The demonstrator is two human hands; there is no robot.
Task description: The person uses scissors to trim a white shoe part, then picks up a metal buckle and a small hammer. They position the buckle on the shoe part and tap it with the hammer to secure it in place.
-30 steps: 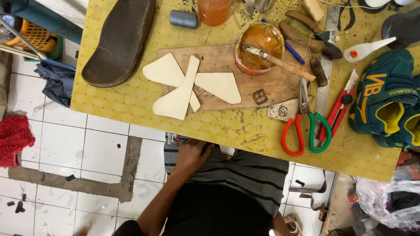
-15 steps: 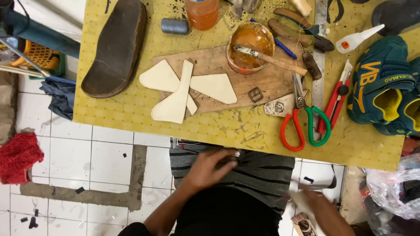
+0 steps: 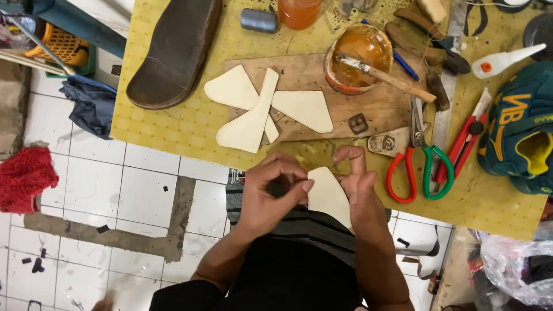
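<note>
My left hand [image 3: 269, 190] and my right hand [image 3: 356, 179] meet at the near edge of the yellow table [image 3: 173, 124]. Between them they hold a cream cut piece of material [image 3: 328, 196], flat and roughly triangular. The left fingers pinch its left edge, and something small and dark sits in that hand. The right hand grips its right side. Three similar cream pieces [image 3: 253, 109] lie on a wooden board [image 3: 380, 106] just beyond.
An orange glue pot with a brush [image 3: 360, 57], red-and-green scissors [image 3: 417, 167], a dark shoe sole [image 3: 175, 52], a green shoe [image 3: 521, 135], a white glue bottle [image 3: 501, 60] and several tools lie on the table. White tiled floor lies left, with a red cloth [image 3: 26, 178].
Both hands have come up from my lap to the table's near edge. They now hold a cream piece that was not visible before.
</note>
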